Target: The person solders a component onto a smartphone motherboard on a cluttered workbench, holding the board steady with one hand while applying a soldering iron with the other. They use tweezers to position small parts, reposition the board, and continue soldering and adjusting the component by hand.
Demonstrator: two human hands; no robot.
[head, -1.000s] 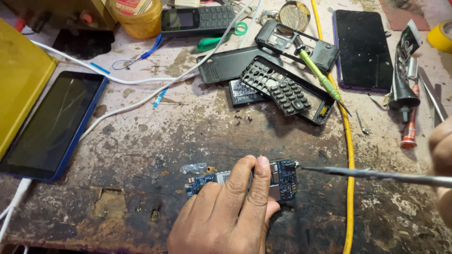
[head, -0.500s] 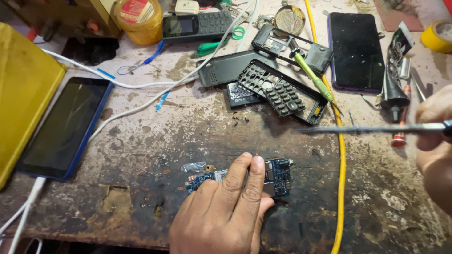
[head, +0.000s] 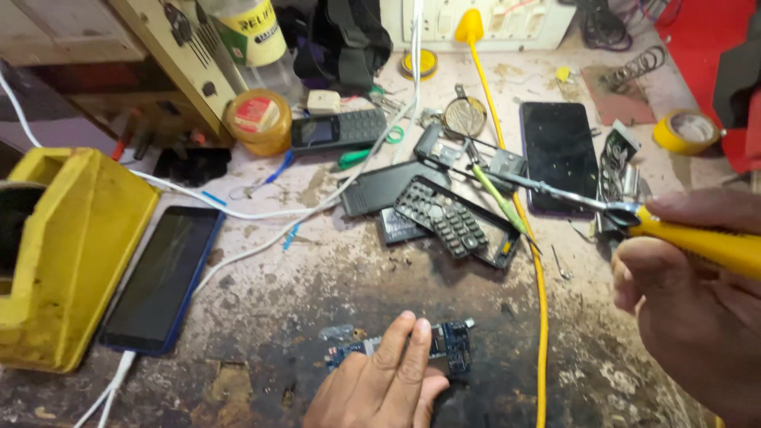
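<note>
The left hand (head: 380, 388) presses a bare blue circuit board (head: 452, 349) flat on the worktop (head: 317, 285). The right hand (head: 697, 317), clamped on a yellow-handled soldering iron (head: 634, 214), holds its tip well above the board. The phone's keypad shell (head: 456, 222) lies open farther off, so reassembly looks undone.

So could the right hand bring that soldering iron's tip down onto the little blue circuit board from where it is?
Probably yes: the right hand holds the soldering iron raised above the bench, and the circuit board's right end lies uncovered beside the left hand pinning it.

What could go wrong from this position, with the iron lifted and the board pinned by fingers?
The soldering iron in the right hand hangs over the keypad frame and dark phone; its tip might mark them. The left hand covers the circuit board, so fingers risk a burn.
</note>
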